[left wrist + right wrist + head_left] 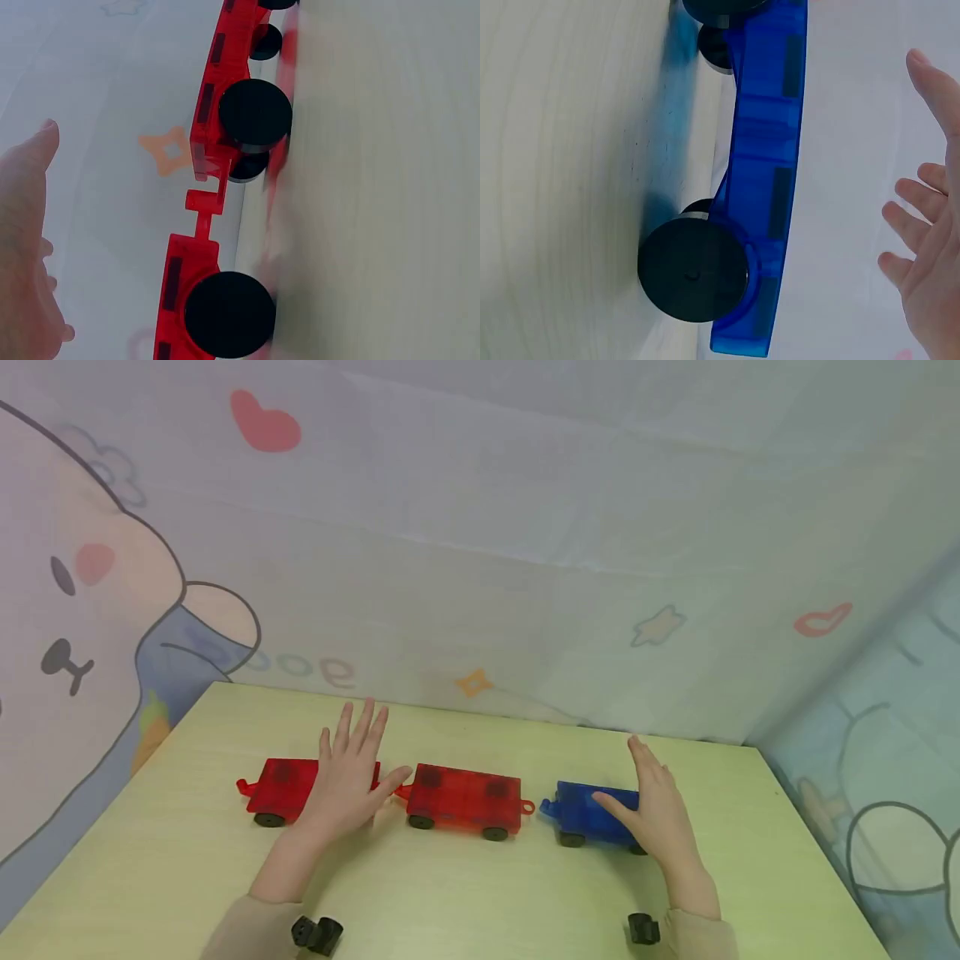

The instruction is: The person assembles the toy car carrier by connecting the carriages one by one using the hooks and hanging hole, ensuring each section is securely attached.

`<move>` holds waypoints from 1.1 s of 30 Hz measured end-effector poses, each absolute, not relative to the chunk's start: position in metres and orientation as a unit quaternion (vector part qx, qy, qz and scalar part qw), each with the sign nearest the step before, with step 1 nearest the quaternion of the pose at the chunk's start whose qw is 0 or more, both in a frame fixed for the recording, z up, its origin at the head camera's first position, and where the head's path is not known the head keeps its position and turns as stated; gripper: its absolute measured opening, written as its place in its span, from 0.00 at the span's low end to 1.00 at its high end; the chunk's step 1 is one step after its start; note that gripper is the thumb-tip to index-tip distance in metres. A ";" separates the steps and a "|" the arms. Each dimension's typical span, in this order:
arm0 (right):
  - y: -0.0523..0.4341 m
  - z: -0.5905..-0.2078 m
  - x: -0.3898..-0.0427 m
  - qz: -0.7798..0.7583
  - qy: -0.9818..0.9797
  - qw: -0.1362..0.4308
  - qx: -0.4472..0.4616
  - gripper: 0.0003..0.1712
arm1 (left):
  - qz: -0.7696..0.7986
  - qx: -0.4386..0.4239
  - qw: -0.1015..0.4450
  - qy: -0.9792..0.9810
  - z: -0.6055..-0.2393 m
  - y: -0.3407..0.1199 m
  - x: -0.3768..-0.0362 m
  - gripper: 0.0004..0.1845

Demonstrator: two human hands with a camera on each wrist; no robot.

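Flanking the translucent red middle wagon: red left wagon, blue right wagon; left hand, right hand, grips apart; pale table beneath, printed cloth behind.

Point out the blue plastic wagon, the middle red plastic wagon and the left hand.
Blue plastic wagon [584, 812], head view: flat top.
Middle red plastic wagon [463, 797], head view: flat top.
Left hand [348, 783], head view: its back.

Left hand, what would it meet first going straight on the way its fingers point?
The left hand would probably meet the pale, cartoon-printed backdrop behind the pale yellow table; depth is unclear.
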State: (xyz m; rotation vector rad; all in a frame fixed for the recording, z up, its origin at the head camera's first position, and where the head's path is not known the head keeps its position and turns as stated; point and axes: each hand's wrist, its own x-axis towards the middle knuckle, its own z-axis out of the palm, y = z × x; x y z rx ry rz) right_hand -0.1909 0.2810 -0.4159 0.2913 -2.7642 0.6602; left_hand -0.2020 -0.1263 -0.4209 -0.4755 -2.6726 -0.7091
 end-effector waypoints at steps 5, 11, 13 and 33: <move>0.283 -0.418 -0.189 0.252 -0.957 0.111 0.093 0.57 | -0.270 -0.192 0.158 -0.930 -0.421 -0.121 -0.205 0.46; 0.287 -0.424 -0.191 0.278 -0.953 0.076 0.098 0.57 | -0.293 -0.209 0.129 -0.924 -0.420 -0.113 -0.207 0.47; 0.290 -0.425 -0.192 0.287 -0.951 0.060 0.095 0.57 | -0.301 -0.212 0.118 -0.922 -0.420 -0.109 -0.207 0.48; 0.312 -0.432 -0.196 0.333 -0.937 -0.003 0.109 0.59 | -0.392 -0.195 0.049 -0.898 -0.425 -0.069 -0.211 0.64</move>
